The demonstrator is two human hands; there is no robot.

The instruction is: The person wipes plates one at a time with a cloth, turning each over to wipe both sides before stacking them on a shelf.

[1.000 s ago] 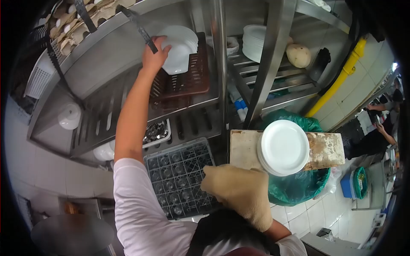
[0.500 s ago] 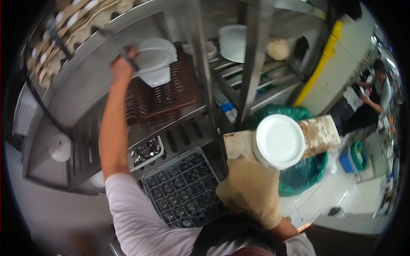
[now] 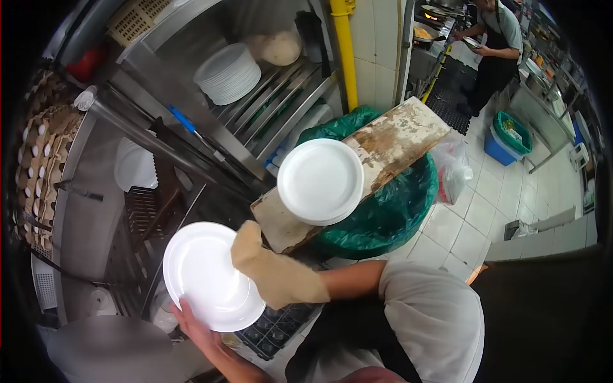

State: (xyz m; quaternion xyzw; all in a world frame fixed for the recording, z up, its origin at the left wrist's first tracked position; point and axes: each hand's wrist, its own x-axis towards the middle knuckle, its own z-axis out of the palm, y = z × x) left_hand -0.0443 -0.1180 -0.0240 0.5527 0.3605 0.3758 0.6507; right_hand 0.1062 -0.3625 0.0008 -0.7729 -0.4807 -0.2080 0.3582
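My left hand (image 3: 196, 329) grips the lower left rim of a large white plate (image 3: 207, 274). A tan cloth (image 3: 278, 271) covers my right hand (image 3: 311, 286) and touches the plate's right side; the fingers inside it are hidden. Beyond the cloth, a short stack of white plates (image 3: 319, 180) rests on a worn wooden board (image 3: 399, 137). The board lies across a bin lined with a green bag (image 3: 389, 217).
A steel rack (image 3: 281, 118) holds a tall plate stack (image 3: 228, 73). At the left are a brown basket (image 3: 150, 214) and egg trays (image 3: 45, 153). A glass rack (image 3: 271, 332) sits below the cloth. Farther off, a person (image 3: 498, 48) stands by a stove.
The view has swung to the right. My left hand has come away from the dishes over the brown basket and now holds a white plate, which the cloth-covered right hand meets.
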